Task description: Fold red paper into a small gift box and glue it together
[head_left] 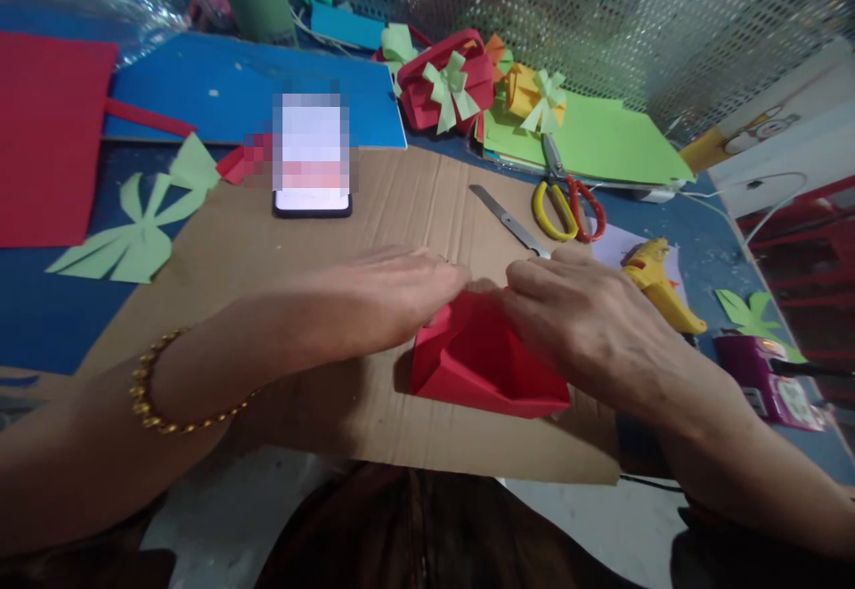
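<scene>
A red folded paper box (pixel 491 362) rests on a brown cardboard sheet (pixel 300 259), its opening facing me. My left hand (pixel 407 290) reaches over its far left edge, fingers together and pressed on the paper. At the far right edge, my right hand (pixel 567 308) has its fingers curled round the red paper. The fingertips of both hands are partly hidden. Just beyond my hands lies a metal blade (pixel 506 217), near scissors with yellow and red handles (pixel 553 210).
A phone (pixel 313 152) stands beyond my left hand. Red paper baskets with green bows (pixel 447 85) sit at the back beside green sheets (pixel 601 139). A yellow glue gun (pixel 658 286) and a purple device (pixel 768 380) lie right; green cut-outs (pixel 143 233) lie left.
</scene>
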`<state>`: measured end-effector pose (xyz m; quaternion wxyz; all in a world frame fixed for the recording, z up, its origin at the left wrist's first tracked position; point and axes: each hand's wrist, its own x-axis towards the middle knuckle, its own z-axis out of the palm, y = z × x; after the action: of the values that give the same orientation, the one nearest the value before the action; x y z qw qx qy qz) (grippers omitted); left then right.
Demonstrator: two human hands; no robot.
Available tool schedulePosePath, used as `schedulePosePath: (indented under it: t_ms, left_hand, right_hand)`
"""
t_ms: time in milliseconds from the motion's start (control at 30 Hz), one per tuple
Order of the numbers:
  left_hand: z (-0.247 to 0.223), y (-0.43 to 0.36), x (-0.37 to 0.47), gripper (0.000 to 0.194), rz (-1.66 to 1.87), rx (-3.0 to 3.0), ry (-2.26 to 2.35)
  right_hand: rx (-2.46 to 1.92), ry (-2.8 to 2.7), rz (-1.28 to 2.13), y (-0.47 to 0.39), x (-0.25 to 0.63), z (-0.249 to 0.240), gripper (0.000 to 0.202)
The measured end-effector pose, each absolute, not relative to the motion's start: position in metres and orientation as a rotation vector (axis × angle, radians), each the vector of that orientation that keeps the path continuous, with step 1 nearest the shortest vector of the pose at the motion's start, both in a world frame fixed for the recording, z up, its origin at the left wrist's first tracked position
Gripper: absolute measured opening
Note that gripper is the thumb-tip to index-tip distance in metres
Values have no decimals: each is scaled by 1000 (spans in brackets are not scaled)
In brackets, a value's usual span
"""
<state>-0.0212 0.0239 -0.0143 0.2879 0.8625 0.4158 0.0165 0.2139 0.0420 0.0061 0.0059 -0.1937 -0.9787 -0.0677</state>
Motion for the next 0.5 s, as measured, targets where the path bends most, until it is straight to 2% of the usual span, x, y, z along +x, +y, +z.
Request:
schedulePosePath:
  t_ms: [133, 367, 500]
  left_hand:
    - [-15, 22, -25, 21, 139, 2342, 1046]
    - [-25, 20, -29, 19, 134, 2433, 1030]
    - [-26, 21, -28, 23, 127, 2419, 1015]
  right_hand:
    - [-586, -3064, -166, 44, 216, 8, 37]
    - [-666, -3161, 164, 42, 219, 1, 25]
    - [-713, -3189, 234, 44, 220, 0, 24]
